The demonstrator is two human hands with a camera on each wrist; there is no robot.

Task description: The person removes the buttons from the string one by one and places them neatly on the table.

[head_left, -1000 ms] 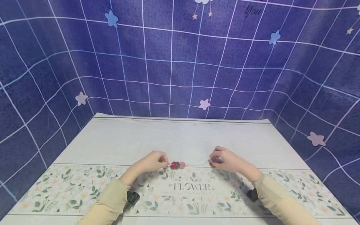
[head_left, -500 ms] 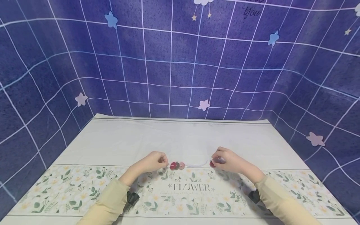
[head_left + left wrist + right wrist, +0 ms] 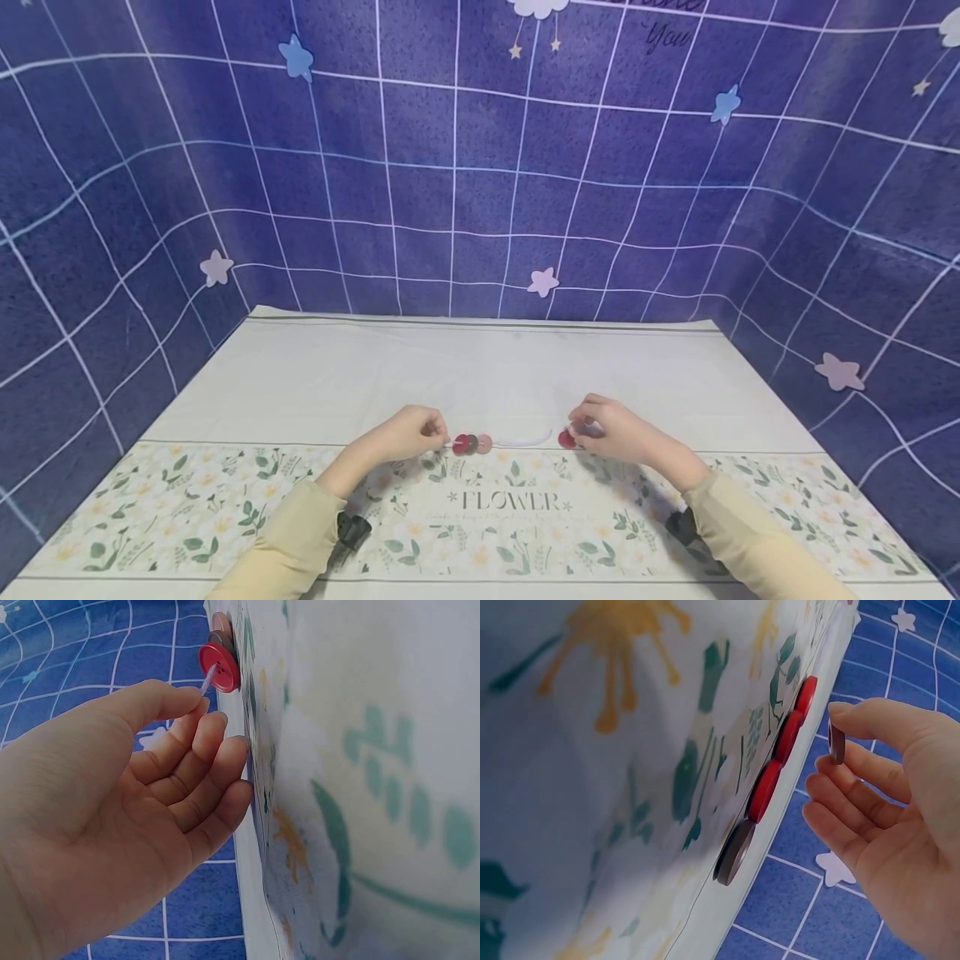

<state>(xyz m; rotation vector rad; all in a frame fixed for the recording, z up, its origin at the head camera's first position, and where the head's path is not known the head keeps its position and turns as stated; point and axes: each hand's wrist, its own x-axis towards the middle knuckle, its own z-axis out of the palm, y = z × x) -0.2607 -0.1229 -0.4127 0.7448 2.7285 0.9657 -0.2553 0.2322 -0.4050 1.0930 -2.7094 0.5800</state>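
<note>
Since the earliest frame the right hand (image 3: 611, 429) has left the tip of the white cord (image 3: 521, 445) and drawn a little to the right, so the tip now curves free on the tablecloth (image 3: 375, 358) and a loose red button (image 3: 566, 439) shows just beside the right fingertips. That hand's thumb and index finger pinch a brown button (image 3: 837, 744) by its edges, the other fingers loosely bent; in the right wrist view it is raised off the cloth, near a row of three red buttons (image 3: 764, 791) and a dark button (image 3: 736, 852). The left hand (image 3: 408, 433) pinches the cord's other end between thumb and index finger, its remaining fingers half curled and holding nothing. Close by that pinch, a strung red button (image 3: 220, 666), a strung dark button (image 3: 472, 443) and a strung pink button (image 3: 483, 443) sit together on the cord. The step in hand looks like picking up the next button to thread. To do it well, I would keep the left pinch firm as a stopper, hold the brown button by its rim so the holes stay uncovered, and grip the cord close behind its tip, since a limp end would probably bend away
</note>
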